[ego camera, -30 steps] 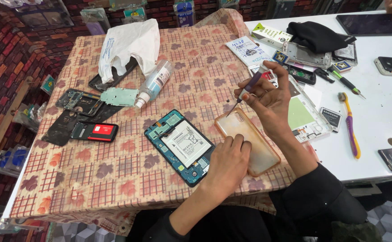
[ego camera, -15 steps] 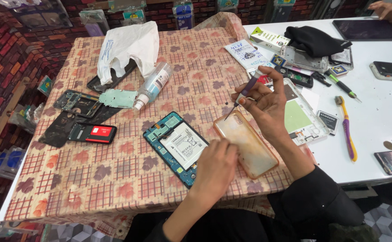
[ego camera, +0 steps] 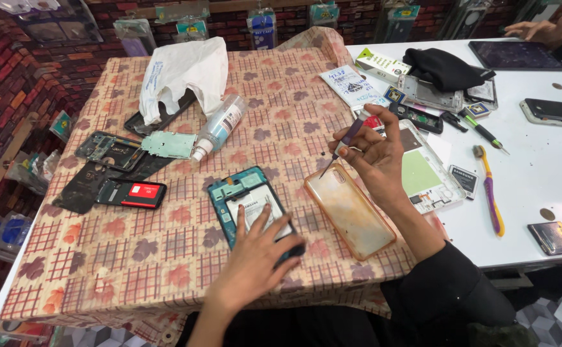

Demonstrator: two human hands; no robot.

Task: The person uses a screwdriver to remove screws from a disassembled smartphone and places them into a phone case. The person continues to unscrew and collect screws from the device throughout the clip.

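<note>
The left hand (ego camera: pixel 255 254) pressed spread fingers on the opened teal-framed phone (ego camera: pixel 252 205), while the right hand (ego camera: pixel 374 157) pinched a thin purple-handled screwdriver (ego camera: pixel 342 144) above the clear amber phone case (ego camera: pixel 349 209).

Opened phone (ego camera: pixel 250 207) lies left of the back cover (ego camera: pixel 350 211); bottle (ego camera: pixel 220 126) behind them

Open cloth on the counter (ego camera: pixel 133 257) nearside left; farther back blocked by black phone parts (ego camera: pixel 110 173), bottle (ego camera: pixel 220 128), white bag (ego camera: pixel 181 74)
</note>
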